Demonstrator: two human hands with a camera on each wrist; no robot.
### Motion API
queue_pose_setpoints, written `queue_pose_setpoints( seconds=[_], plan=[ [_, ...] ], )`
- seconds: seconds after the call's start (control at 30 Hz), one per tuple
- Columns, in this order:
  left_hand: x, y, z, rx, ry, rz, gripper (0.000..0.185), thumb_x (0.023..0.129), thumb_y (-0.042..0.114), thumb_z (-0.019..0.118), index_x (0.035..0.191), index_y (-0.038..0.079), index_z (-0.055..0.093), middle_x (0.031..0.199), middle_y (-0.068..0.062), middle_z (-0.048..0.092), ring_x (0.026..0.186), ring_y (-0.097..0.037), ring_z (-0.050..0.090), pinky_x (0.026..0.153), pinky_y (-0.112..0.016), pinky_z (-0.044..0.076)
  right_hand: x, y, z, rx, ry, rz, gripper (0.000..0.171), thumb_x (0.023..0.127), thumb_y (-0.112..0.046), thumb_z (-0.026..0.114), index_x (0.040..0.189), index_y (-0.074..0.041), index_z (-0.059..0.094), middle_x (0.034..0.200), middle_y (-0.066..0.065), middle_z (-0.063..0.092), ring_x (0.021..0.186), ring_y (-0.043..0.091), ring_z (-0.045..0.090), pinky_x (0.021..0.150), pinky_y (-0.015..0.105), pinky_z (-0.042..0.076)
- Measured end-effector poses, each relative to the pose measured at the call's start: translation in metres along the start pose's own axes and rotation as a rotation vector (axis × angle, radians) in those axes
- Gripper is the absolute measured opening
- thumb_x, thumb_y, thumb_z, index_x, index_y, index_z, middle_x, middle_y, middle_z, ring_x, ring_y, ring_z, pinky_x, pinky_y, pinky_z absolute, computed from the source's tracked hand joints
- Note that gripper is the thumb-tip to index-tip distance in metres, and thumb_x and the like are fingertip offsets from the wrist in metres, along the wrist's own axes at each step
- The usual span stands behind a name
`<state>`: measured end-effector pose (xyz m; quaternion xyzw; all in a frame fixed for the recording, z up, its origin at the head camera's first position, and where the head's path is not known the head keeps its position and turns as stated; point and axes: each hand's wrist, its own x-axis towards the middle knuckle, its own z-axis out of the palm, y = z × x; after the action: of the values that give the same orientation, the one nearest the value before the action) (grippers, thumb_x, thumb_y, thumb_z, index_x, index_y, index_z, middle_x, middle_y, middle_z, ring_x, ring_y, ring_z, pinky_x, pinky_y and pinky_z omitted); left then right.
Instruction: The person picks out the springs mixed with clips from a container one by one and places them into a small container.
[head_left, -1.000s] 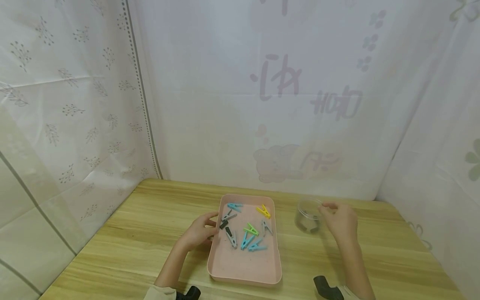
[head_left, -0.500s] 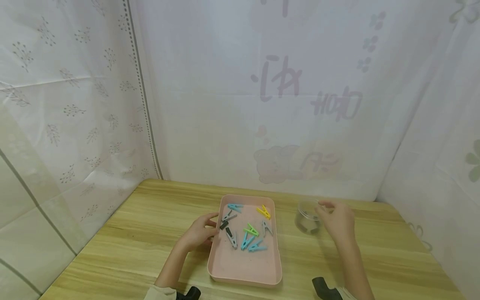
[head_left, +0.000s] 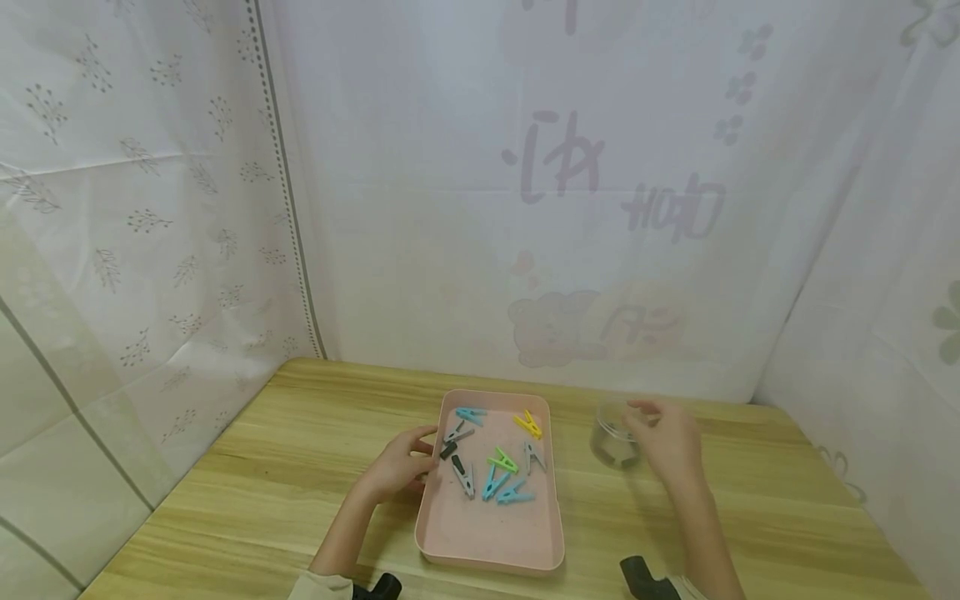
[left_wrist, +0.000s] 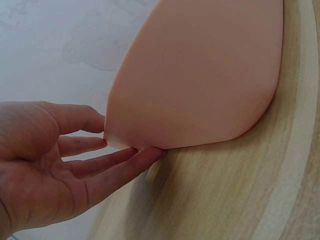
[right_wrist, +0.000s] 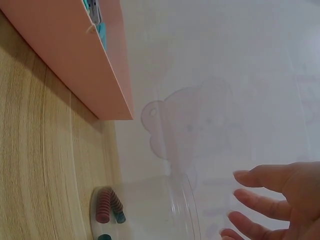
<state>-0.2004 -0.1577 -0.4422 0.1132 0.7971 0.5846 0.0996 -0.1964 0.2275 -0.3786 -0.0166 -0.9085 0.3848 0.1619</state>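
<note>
My left hand (head_left: pixel 399 462) touches the left side of a pink tray (head_left: pixel 491 533) with extended fingers. In the left wrist view, its fingertips (left_wrist: pixel 159 153) meet the tray's lower outer edge. Inside the tray lie several spring clips: a yellow clip (head_left: pixel 528 424), a green clip (head_left: pixel 503 459), light blue clips (head_left: pixel 514 492) and grey clips (head_left: pixel 464 479). My right hand (head_left: pixel 670 437) hovers by the rim of a clear round jar (head_left: pixel 615 442), fingers loosely bent with nothing between them. The jar holds small dark pieces, including a ribbed reddish-brown one (right_wrist: pixel 103 206).
Both tray and jar stand on a wood-grain table (head_left: pixel 337 408), the jar right of the tray. A pale printed curtain (head_left: pixel 420 250) hangs behind the table and along its sides.
My right hand has shifted slightly left, further over the jar's rim. The left hand, tray and clips have stayed in place.
</note>
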Motion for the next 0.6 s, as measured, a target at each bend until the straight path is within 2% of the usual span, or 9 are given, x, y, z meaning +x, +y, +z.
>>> queue_pose_setpoints(
  seconds=[0.13, 0.37, 0.6],
  plan=[
    [-0.001, 0.0, 0.0, 0.003, 0.002, 0.003, 0.061, 0.101, -0.002, 0.061, 0.155, -0.015, 0.037, 0.13, -0.037, 0.059, 0.099, -0.035, 0.072, 0.076, -0.047, 0.065, -0.001, -0.004, 0.002, 0.008, -0.014, -0.012, 0.039, 0.101, -0.019, 0.069, 0.129, 0.008, 0.068, 0.128, 0.036, 0.065, 0.111, 0.05, 0.066, 0.085, 0.056, 0.061],
    [-0.001, 0.0, 0.0, 0.005, 0.004, 0.008, 0.06, 0.101, -0.002, 0.061, 0.155, -0.014, 0.037, 0.13, -0.037, 0.059, 0.099, -0.035, 0.072, 0.077, -0.049, 0.065, -0.002, -0.011, 0.008, 0.042, -0.079, 0.018, 0.046, 0.102, -0.028, 0.07, 0.134, 0.005, 0.065, 0.133, 0.034, 0.063, 0.116, 0.048, 0.065, 0.085, 0.053, 0.062],
    [0.001, -0.001, 0.001, 0.005, 0.006, 0.012, 0.06, 0.1, -0.001, 0.061, 0.154, -0.014, 0.038, 0.129, -0.036, 0.06, 0.098, -0.033, 0.072, 0.075, -0.047, 0.065, -0.003, -0.014, 0.013, 0.031, -0.108, -0.004, 0.044, 0.101, -0.024, 0.071, 0.134, 0.004, 0.066, 0.131, 0.032, 0.065, 0.114, 0.046, 0.065, 0.088, 0.055, 0.06]
  ],
)
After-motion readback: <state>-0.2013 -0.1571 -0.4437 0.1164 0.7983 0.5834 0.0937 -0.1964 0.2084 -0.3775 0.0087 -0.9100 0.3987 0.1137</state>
